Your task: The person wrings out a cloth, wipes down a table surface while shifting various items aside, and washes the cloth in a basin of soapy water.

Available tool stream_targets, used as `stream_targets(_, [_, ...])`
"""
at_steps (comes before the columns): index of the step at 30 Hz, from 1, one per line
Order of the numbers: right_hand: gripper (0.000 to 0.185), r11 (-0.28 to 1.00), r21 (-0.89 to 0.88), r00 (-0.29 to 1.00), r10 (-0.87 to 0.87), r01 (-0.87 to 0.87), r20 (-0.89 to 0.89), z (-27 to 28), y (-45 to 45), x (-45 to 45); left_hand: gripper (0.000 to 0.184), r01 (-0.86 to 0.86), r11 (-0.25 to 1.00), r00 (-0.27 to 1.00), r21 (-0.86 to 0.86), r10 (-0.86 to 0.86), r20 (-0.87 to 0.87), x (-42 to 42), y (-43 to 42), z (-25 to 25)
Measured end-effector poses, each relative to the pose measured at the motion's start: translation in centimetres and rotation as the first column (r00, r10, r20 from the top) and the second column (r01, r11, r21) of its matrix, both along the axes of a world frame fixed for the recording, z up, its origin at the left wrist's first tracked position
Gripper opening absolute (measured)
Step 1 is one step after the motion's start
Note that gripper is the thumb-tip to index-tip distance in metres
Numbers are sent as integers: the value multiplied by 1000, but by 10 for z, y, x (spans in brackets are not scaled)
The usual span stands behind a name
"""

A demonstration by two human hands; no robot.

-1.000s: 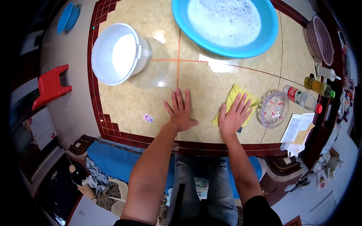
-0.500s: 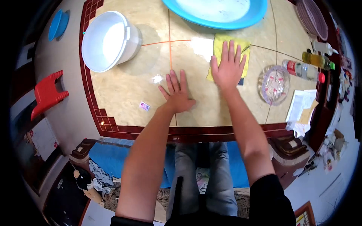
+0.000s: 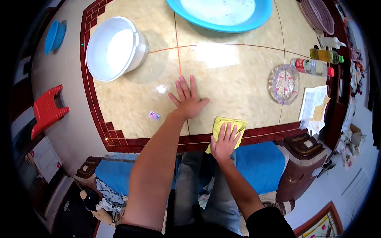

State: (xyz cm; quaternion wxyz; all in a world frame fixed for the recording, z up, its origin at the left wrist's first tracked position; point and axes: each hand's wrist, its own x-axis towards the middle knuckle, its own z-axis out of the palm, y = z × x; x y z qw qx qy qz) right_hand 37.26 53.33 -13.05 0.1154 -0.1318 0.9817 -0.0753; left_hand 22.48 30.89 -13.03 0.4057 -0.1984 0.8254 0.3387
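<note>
Under my right hand [image 3: 225, 143] lies a yellow cloth [image 3: 229, 121], pressed flat at the table's dark red front edge, part of it reaching past the edge. The fingers of that hand are stretched out over the cloth. My left hand [image 3: 188, 101] rests with spread fingers on the beige tiled tabletop [image 3: 234, 87] and holds nothing. Left of it is a small purple-and-white packet [image 3: 154, 115]. Beyond the left hand, a white bucket [image 3: 139, 51] stands on the table.
A blue basin [image 3: 222, 28] with whitish liquid is at the far side. To the right are a glass bowl [image 3: 285, 84], a red-labelled bottle [image 3: 313, 67], a yellow-liquid bottle [image 3: 326, 55], papers [image 3: 311, 104] and a woven basket [image 3: 317, 16]. A red stool [image 3: 48, 110] stands left on the floor.
My right hand has drawn the yellow cloth from near the basin back toward me, to the front edge. My left hand stays on the tabletop. The view has shifted slightly.
</note>
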Motion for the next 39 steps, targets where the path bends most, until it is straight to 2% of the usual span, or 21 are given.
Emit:
stream_targets(7, [73,980,-42,977,189,-194,-96,-5,-52,-143,114,-11,1000,999,25,10,48,-4,-1,3])
stream_targets(9, [71,967,13,958,253,-254,-136,-9,-72,-186,113,-26,1000,999,12,26,29,-4,1,2])
stream_targets(12, [67,954,-82,941,267,-289,-209,-23,-108,-257,113,-33,999,999,4,33,15,-2,2,2])
stream_targets(16, [67,954,-60,942,279,-295,-186,-36,-157,-323,109,-53,998,999,13,53,-1,-4,1,7])
stream_targets(19, [64,895,-127,903,417,-428,-100,-27,-142,-321,107,-54,999,998,0,54,13,2,4,9])
stream_targets(20, [58,829,-90,828,532,-552,-179,-29,-129,-318,106,-59,998,998,-10,59,5,-3,4,8])
stream_targets(23, [57,748,-161,765,620,-644,-176,-20,-97,-297,108,-111,994,992,-14,109,-69,2,7,2])
stream_targets(27, [57,823,-154,836,528,-547,-153,-7,-66,-239,107,-170,985,970,11,170,-172,10,8,-3])
stream_targets(28, [59,835,-195,856,490,-515,-163,-3,-58,-223,106,-178,984,967,17,178,-182,8,8,0])
stream_targets(33, [61,940,-161,949,278,-301,-151,-4,-36,-125,101,-210,977,937,30,210,-280,17,10,-6])
stream_targets(34, [61,953,-149,958,241,-263,-152,-5,-33,-102,92,-277,960,876,33,267,-401,24,14,-14])
stream_targets(37, [61,965,-161,977,194,-207,-92,0,-31,-39,75,-258,962,721,84,250,-646,49,1,-9])
stream_targets(38, [61,963,-163,977,208,-214,-56,1,-29,-19,58,-293,951,559,99,254,-789,61,-4,-3])
stream_targets(39, [61,962,-164,976,219,-219,-21,3,-28,-2,55,-287,955,550,71,225,-804,78,-14,1])
